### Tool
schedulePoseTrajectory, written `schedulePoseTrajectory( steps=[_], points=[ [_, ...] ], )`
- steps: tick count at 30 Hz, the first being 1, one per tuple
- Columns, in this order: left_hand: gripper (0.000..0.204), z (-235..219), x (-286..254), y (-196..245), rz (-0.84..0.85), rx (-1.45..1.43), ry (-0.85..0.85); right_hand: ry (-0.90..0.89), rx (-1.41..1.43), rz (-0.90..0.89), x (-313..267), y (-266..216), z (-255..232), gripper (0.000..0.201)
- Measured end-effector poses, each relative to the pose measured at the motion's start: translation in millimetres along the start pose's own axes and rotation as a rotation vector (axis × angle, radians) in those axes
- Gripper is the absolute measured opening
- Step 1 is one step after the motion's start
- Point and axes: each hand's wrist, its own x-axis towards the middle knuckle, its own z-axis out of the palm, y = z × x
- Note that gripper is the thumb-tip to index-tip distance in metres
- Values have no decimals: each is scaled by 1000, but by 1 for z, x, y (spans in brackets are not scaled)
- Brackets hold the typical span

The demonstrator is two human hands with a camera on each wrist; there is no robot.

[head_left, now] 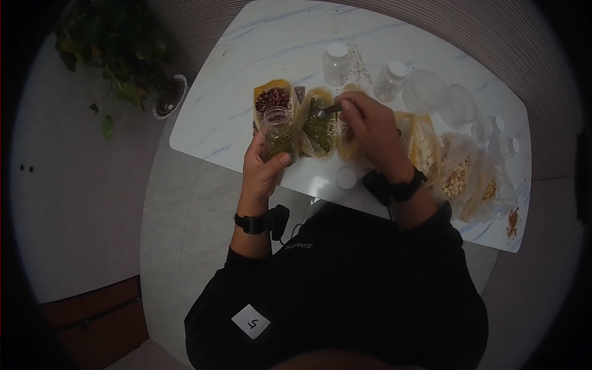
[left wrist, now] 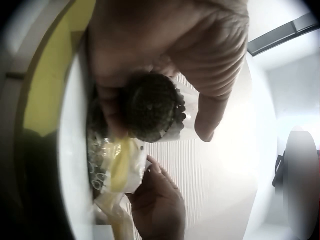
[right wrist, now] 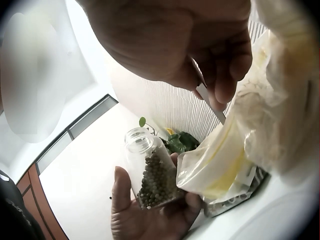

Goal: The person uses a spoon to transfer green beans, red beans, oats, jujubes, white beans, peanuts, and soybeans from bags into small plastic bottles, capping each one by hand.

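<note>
My left hand (head_left: 261, 171) grips an open clear jar (head_left: 279, 132) partly filled with green beans, tilted in the right wrist view. Its round bean-covered base (left wrist: 151, 109) fills the middle of the left wrist view. With thumb and fingers, my right hand (head_left: 377, 131) pinches the handle of a metal spoon (head_left: 328, 111). The spoon's head is down in the opened bag of green beans (head_left: 319, 137), just right of the jar. Behind the jar stands an opened bag of dark red beans (head_left: 272, 98).
Lidded clear jars (head_left: 337, 65) stand at the back of the table (head_left: 213, 117). A white lid (head_left: 346, 179) lies near the front edge. More bags, one with pale nuts or seeds (head_left: 456, 179), line the right side. Spilled reddish bits (head_left: 512, 223) lie at the right corner.
</note>
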Motion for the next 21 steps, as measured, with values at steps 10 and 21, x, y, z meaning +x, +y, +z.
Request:
schedulePoseTrajectory(
  steps=[10,21],
  points=[
    [83,-18,-4,-22,95,72,-27,-243,62,163,0,9,11,24],
    [83,-19,-12,-20,52,193,-66,-61,439,412,4,13,-2,21]
  ],
)
